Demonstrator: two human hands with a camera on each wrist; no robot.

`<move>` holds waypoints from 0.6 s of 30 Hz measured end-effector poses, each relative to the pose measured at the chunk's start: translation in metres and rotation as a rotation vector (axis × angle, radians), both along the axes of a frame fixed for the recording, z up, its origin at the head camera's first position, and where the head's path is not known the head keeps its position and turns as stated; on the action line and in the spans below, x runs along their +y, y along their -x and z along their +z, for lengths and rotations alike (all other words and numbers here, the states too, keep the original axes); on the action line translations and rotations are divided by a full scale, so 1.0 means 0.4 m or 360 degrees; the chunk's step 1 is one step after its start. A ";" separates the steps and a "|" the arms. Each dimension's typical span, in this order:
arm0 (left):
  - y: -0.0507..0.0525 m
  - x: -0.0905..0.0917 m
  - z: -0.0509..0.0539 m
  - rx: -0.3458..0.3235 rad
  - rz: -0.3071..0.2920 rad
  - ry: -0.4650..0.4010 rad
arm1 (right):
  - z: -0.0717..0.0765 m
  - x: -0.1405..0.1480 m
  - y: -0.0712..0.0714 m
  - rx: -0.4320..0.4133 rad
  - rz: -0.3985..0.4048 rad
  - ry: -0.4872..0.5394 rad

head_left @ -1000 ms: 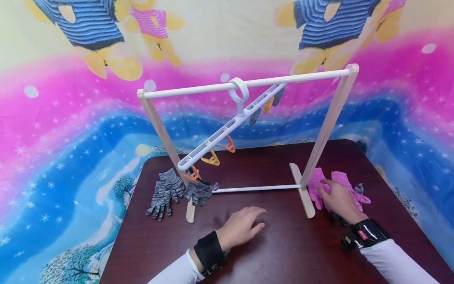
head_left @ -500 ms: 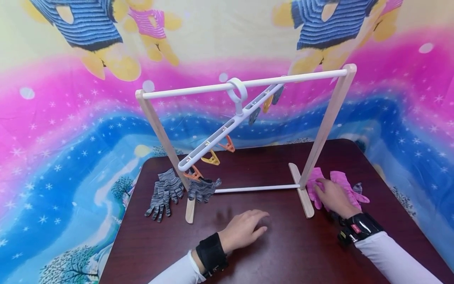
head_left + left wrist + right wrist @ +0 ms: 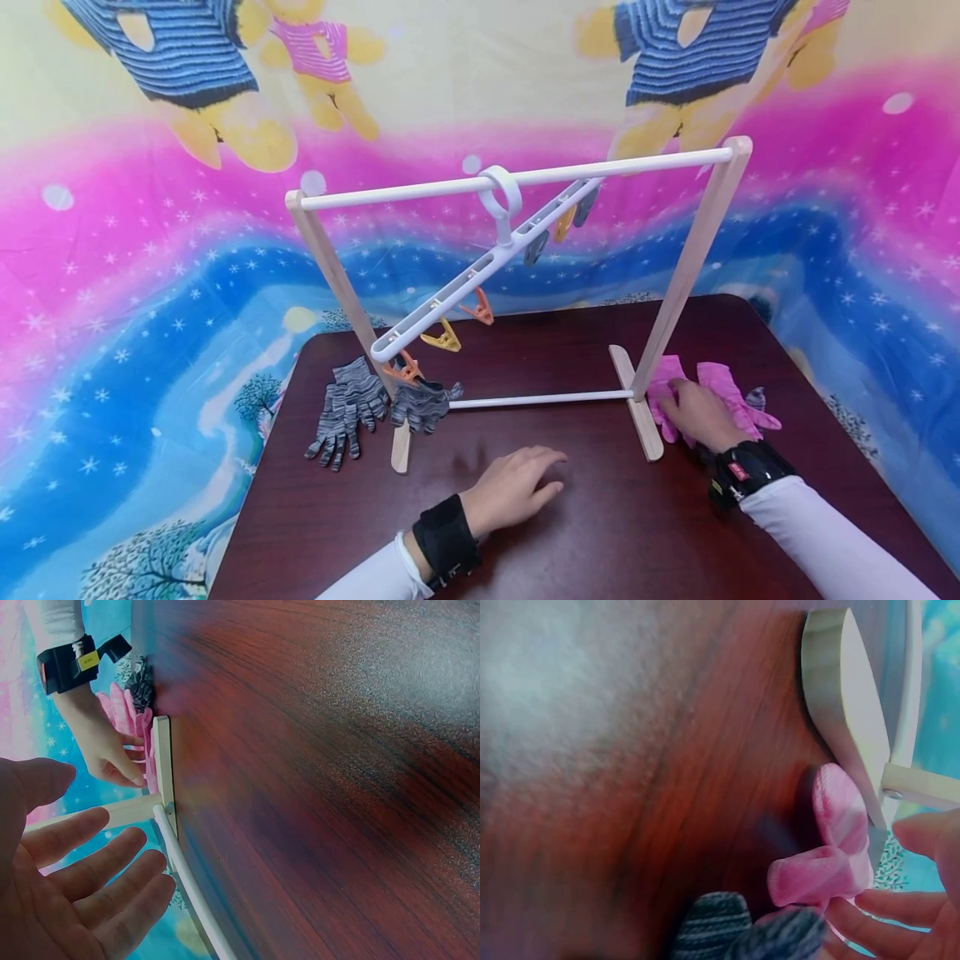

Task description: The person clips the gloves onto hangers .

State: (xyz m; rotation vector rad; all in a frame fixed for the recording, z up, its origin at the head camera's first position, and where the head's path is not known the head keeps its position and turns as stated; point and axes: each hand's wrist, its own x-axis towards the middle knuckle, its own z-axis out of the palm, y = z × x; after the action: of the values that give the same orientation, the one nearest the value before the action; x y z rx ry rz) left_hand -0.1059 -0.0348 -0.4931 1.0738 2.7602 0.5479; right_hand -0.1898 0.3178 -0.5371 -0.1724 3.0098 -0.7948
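Observation:
My right hand (image 3: 705, 417) rests on the pink gloves (image 3: 720, 385) beside the rack's right foot. In the right wrist view its fingers touch the pink fabric (image 3: 814, 876), with the thumb held apart. A dark striped glove (image 3: 712, 922) lies next to the pink ones there. My left hand (image 3: 513, 487) holds nothing and hovers over the table in front of the rack, fingers relaxed. From the white clip hanger (image 3: 450, 304), a grey striped glove (image 3: 420, 408) hangs on an orange clip (image 3: 402, 367) at the near left end.
The hanger hooks by its ring over the top bar (image 3: 645, 165) of a wood-and-white rack. More grey striped gloves (image 3: 348, 404) lie at the left foot. Yellow (image 3: 442, 336), orange (image 3: 480, 308) and grey clips (image 3: 536, 247) line the hanger. A printed cloth surrounds the dark table.
My right hand has shifted slightly left over the pink gloves. The hanging striped glove swings a little. My left hand stays nearly in place.

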 end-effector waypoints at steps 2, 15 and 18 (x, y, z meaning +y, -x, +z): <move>0.000 0.000 0.000 -0.0010 -0.0001 0.0001 | -0.002 0.001 0.009 -0.0029 -0.0013 0.0007; -0.001 -0.002 -0.003 0.0008 -0.0008 -0.0012 | -0.011 0.009 0.060 -0.0112 -0.0079 -0.0144; -0.002 -0.004 -0.003 0.0013 -0.0004 -0.0012 | -0.014 0.010 0.065 -0.0065 -0.0084 -0.0182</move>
State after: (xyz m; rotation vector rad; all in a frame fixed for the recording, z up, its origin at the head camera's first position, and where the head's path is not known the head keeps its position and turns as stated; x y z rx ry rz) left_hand -0.1053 -0.0362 -0.4942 1.0831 2.7659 0.5551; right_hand -0.2156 0.3219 -0.5428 -0.0741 3.0221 -0.6192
